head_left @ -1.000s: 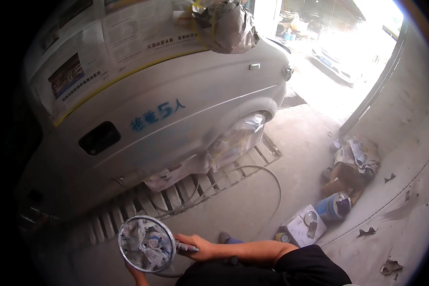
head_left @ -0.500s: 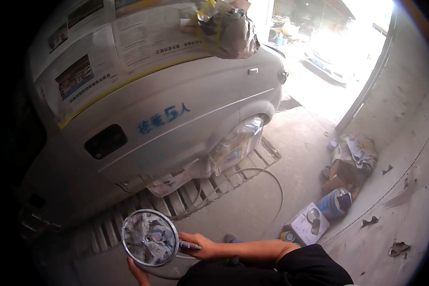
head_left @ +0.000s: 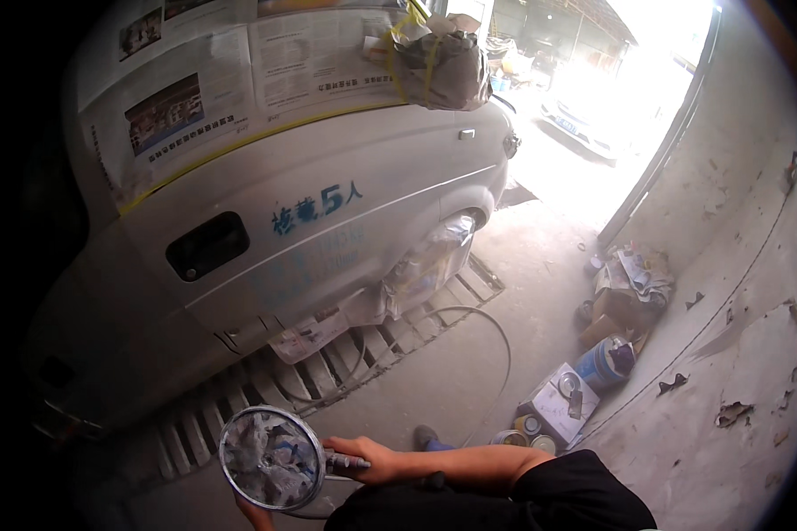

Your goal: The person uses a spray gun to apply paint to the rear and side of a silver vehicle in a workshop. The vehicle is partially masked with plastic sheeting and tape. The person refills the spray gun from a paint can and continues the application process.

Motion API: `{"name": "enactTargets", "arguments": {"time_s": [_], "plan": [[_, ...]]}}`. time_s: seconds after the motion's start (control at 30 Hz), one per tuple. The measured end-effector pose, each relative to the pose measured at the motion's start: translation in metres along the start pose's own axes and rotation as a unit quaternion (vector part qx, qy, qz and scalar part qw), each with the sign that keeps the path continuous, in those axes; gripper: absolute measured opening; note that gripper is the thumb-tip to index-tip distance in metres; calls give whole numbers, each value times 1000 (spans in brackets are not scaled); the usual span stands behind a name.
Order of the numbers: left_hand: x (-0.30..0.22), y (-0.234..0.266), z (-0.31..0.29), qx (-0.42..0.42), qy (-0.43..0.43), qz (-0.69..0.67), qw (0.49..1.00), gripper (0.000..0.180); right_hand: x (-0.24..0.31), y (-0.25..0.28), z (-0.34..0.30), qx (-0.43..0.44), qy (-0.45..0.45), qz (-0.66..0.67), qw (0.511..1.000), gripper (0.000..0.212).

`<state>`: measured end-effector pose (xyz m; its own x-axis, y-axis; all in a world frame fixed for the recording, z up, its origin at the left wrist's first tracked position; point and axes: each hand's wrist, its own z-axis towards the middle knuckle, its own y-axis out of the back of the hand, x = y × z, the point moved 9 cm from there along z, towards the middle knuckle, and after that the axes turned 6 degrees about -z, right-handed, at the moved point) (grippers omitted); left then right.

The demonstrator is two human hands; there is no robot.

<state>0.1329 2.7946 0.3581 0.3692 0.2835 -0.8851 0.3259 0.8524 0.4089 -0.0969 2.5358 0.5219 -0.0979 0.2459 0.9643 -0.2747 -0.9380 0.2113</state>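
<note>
I have the tool (head_left: 273,458) low and left of centre, held above the floor (head_left: 416,389), its round face turned up toward my camera. The face is a near-circular dish with a pale metallic-looking rim; inside the rim sits a crumpled, creased surface in mottled greys with smears of white and flecks of blue, gathered toward a small dark spot in the middle. A stubby grey handle (head_left: 349,461) juts from its right side.

My right hand (head_left: 370,458) is closed around that handle, fingers partly out of sight. My left hand (head_left: 255,511) comes up under the dish's lower edge, mostly hidden, so I can't tell how far it is closed or whether it bears any weight.

Ahead of me stands the van (head_left: 398,177), its smooth, dull whitish side marked with blue stencilled characters and broken by a rounded black recess (head_left: 208,246). Flat newspaper (head_left: 319,71) covers its upper part, edged by yellow tape (head_left: 266,133). Wrinkled clear plastic (head_left: 427,265) wraps the wheel. Below, a slatted grate (head_left: 205,429) crosses the floor, and a thin hose (head_left: 508,354) curves over it. The wall (head_left: 744,230) is rough and chipped.
</note>
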Motion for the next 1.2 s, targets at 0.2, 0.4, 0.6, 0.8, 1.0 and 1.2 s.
{"name": "enactTargets", "arguments": {"time_s": [0.2,0.4,0.6,0.8,1.0,1.2], "plan": [[25,2,-2,-17,31,-105,994,39,7,9,-5,-1,17,8,1000,51],[20,-20,-12,-30,51,-180,982,35,0,32,-19,2,15,12,1000,50],[2,-34,-25,-52,116,-243,962,33,-9,48,-30,7,-7,20,1000,50],[-12,-36,-35,-97,171,-306,932,30,-6,50,-28,11,12,21,1000,49],[-6,-13,-36,-77,106,-145,981,29,-4,33,-21,16,12,14,1000,50],[12,0,-34,-89,110,-167,976,29,-2,10,-10,19,12,4,1000,50]]}}
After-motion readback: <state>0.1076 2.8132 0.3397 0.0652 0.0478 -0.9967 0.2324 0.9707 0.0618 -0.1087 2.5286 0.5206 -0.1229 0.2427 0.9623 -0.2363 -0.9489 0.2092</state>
